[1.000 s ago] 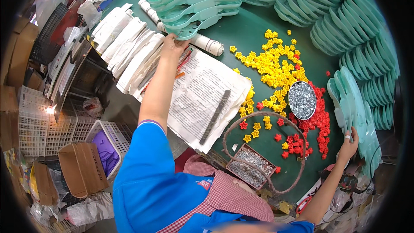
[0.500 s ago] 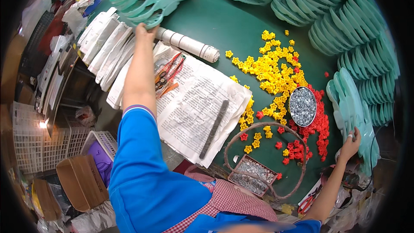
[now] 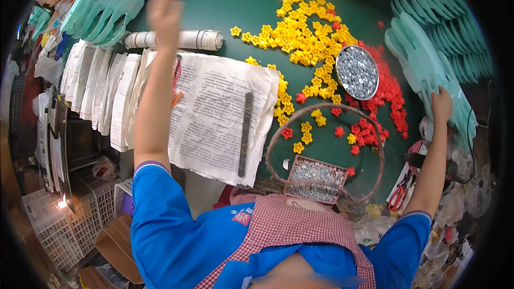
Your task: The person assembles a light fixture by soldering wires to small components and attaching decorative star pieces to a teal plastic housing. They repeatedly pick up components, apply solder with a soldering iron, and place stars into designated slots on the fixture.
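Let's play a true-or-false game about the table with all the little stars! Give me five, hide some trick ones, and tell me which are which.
1. The right hand is touching a teal plastic piece. True.
2. The left hand is holding the dark strip. False: the strip lies on the printed sheets, away from both hands.
3. The rounded dish has small silvery pieces in it. True.
4. All the stars are yellow. False: there are yellow stars and red stars.
5. The rectangular tray is farther from the person's body than the rounded dish. False: the tray is nearer.
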The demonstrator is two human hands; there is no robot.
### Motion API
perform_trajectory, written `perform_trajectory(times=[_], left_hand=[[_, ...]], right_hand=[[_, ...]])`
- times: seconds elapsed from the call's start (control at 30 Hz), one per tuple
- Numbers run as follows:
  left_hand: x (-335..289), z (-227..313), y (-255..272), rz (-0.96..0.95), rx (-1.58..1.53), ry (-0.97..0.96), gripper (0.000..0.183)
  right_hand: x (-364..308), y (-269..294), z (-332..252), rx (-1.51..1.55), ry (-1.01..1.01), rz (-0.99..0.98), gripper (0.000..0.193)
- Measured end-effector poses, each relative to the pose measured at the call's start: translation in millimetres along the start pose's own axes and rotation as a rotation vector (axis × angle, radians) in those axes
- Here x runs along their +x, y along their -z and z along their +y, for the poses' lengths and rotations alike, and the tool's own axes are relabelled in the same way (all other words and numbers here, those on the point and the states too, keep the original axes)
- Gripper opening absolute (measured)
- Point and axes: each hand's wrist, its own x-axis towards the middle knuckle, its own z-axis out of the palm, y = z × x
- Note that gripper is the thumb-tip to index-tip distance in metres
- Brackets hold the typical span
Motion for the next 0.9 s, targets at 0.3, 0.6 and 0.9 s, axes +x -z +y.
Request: perform_trajectory(times=[0.3,0.6,0.9], left_hand=[[-71.2,19.3,-87.2,-0.826,0.936,-0.186,0.027],[-109.1,155.7,-129.5,-0.658,0.381,-0.037,0.028],[-247.2,217.7,-132.3,-1.577,-0.213,-0.537,0.014]], right_hand=[[-141.9,99.8,-96.4,0.451,0.433,0.545,0.019],[-349.6,103.6,-102.9,0.825,0.774,0.022,0.022],[-208.7,54.3,-113.8,0.931,0.231,-0.165,0.019]])
